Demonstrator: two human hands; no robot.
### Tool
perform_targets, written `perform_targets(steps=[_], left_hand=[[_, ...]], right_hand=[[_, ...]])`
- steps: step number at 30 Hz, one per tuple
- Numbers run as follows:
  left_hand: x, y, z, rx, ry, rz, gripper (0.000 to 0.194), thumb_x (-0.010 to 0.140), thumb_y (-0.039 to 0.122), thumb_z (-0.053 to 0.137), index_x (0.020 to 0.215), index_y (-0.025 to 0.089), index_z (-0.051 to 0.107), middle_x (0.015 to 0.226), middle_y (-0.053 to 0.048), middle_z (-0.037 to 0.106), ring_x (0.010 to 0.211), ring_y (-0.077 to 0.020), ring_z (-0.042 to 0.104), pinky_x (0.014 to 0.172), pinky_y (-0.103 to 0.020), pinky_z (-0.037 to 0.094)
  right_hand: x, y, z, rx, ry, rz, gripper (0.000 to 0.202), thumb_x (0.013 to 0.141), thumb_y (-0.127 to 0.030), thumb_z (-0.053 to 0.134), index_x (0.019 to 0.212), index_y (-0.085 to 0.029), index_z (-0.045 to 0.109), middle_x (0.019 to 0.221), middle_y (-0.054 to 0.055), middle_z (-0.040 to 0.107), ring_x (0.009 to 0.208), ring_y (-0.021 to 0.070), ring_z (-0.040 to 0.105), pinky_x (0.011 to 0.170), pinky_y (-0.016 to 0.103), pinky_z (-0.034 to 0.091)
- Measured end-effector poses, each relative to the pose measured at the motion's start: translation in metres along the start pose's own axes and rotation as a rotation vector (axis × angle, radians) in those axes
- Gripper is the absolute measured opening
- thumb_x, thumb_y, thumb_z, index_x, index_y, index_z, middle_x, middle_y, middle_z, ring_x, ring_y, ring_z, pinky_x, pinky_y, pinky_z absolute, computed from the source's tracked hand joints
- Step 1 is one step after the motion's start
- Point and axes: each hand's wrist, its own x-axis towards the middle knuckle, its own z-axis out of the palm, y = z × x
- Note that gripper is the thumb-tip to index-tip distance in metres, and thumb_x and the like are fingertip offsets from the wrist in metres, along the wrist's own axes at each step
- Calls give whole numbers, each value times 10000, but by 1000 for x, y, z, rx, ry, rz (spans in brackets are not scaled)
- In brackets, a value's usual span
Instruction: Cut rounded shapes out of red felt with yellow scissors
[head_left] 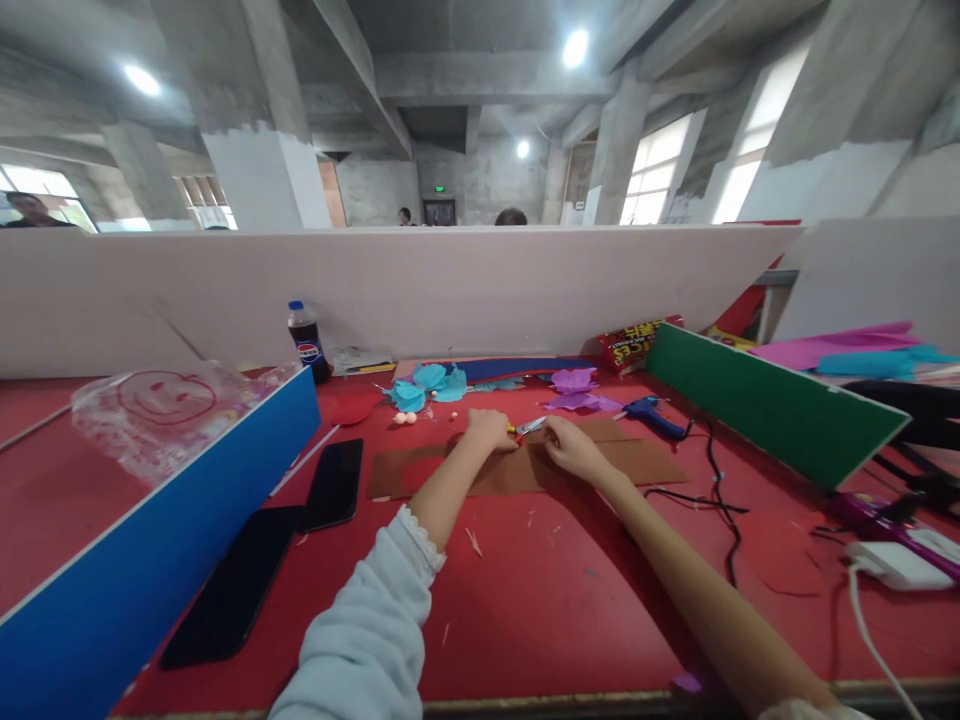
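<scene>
My left hand [489,430] is over the brown cardboard [420,472], its fingers bent down and closed, with whatever they grip hidden. Just to the right, my right hand [576,450] is closed with thumb and fingers pressed together above the same cardboard. What it pinches is too small to make out. Between the two hands, close to the fingertips, lies a small cutting tool [532,425] with a silvery blade and yellow and red near its left end. Whether it is a knife or scissors I cannot tell.
Blue paper flowers [429,378] and a purple one [573,382] lie behind the hands. A blue glue gun [654,416] with a black cord is at right. Blue [225,510] and green [772,400] boards flank the workspace. Phones [335,482] and a cola bottle [308,343] stand left.
</scene>
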Motion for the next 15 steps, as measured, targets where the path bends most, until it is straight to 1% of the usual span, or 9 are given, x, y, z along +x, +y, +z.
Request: perform_targets(steps=[3, 6, 11, 13, 15], left_hand=[[7, -2, 1, -11, -73, -2, 420, 547, 491, 588, 790, 156, 657, 834, -147, 643, 824, -293, 578, 722, -390, 409], [10, -9, 1, -35, -91, 10, 390, 547, 464, 585, 785, 162, 655, 850, -144, 645, 833, -274, 581, 713, -345, 418], [7, -22, 6, -98, -46, 20, 413, 570, 525, 544, 772, 177, 641, 845, -119, 649, 800, -248, 591, 648, -291, 423], [6, -26, 10, -125, -12, -2, 427, 572, 546, 539, 775, 182, 629, 836, -106, 649, 791, -242, 591, 628, -280, 418], [7, -31, 12, -150, 36, -47, 453, 590, 554, 528, 831, 178, 606, 870, -103, 641, 806, -238, 586, 624, -272, 412]], right_hand=[[0, -1, 3, -12, 36, 27, 88, 737, -141, 340, 752, -183, 415, 728, 25, 485, 672, 142, 423, 606, 238, 312], [-1, -1, 4, -36, 35, 46, 103, 757, -146, 336, 792, -179, 427, 767, 36, 502, 700, 145, 439, 617, 237, 315], [-5, 3, 4, -223, -77, 59, 110, 787, -177, 350, 806, -163, 458, 825, 65, 523, 741, 151, 458, 638, 240, 301], [-5, 6, 5, -294, -127, 72, 113, 791, -198, 368, 800, -156, 473, 843, 78, 527, 760, 158, 463, 654, 246, 298], [-5, 9, 6, -329, -156, 77, 121, 795, -214, 381, 809, -153, 484, 864, 84, 525, 774, 162, 467, 666, 250, 297]])
